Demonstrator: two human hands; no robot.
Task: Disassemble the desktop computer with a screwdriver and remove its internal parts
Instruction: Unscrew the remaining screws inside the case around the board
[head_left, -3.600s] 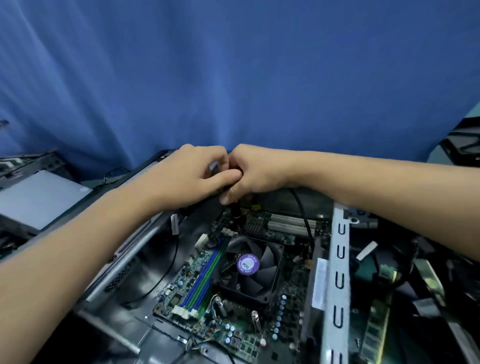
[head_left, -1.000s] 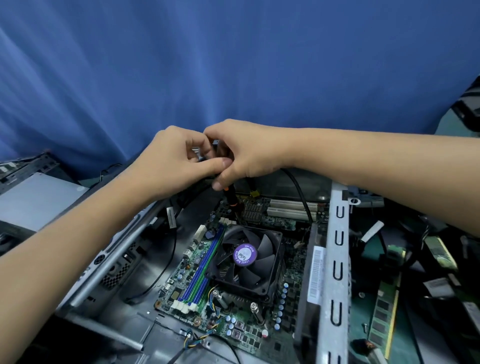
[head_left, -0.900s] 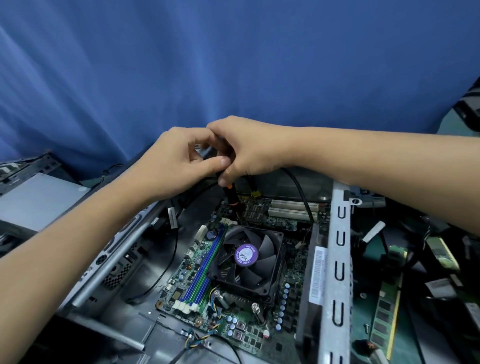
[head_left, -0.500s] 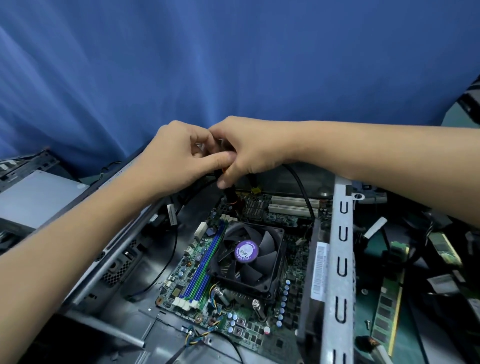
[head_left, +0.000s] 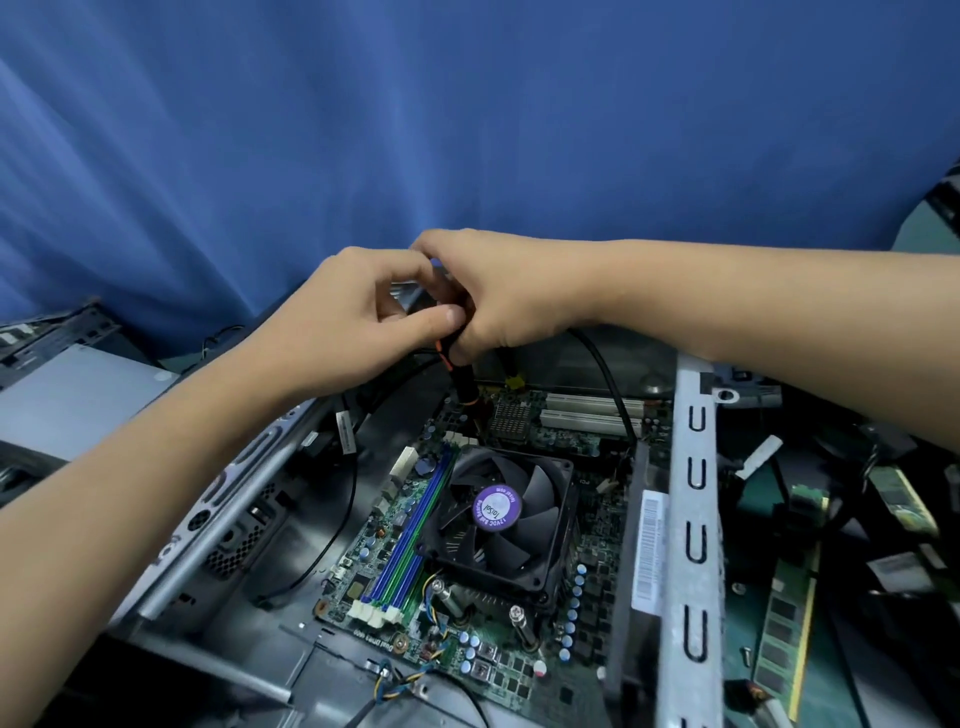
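Gripping the black, orange-banded screwdriver (head_left: 464, 382) by its handle, likely stiff and light, the right hand (head_left: 511, 301) stands it over the far edge of the fragile green motherboard (head_left: 501, 667) in the open grey metal desktop computer (head_left: 249, 644); the left hand (head_left: 353, 322) curls alongside, grasp unclear.

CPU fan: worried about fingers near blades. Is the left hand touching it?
Apart. Head view: the left hand sits beyond the CPU fan, motherboard visible between them.

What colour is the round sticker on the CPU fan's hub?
The sticker is purple with dark print, clearest in the head view.
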